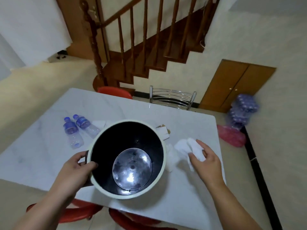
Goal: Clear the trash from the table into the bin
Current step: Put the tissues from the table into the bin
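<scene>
A round bin [163, 156] with a pale rim, dark inside and shiny bottom is held over the white table [41, 156]. My left hand [78, 170] grips its left rim, thumb inside. My right hand [207, 161] is shut on crumpled white tissue paper [187, 146] just right of the bin. More crumpled white paper [171, 156] lies between that hand and the bin. Two empty plastic bottles with blue caps [73, 131] [86, 125] lie left of the bin. Paper and cardboard scraps [163, 131] lie behind the bin, and a flat white paper [99, 124] lies by the bottles.
Red chairs [114, 92] [132, 219] stand at the far and near sides of the table, and a chrome chair [172, 98] at the far side. A pink bag [230, 135] and stacked bottle packs [242, 110] sit on the floor to the right. A wooden staircase [141, 52] rises behind.
</scene>
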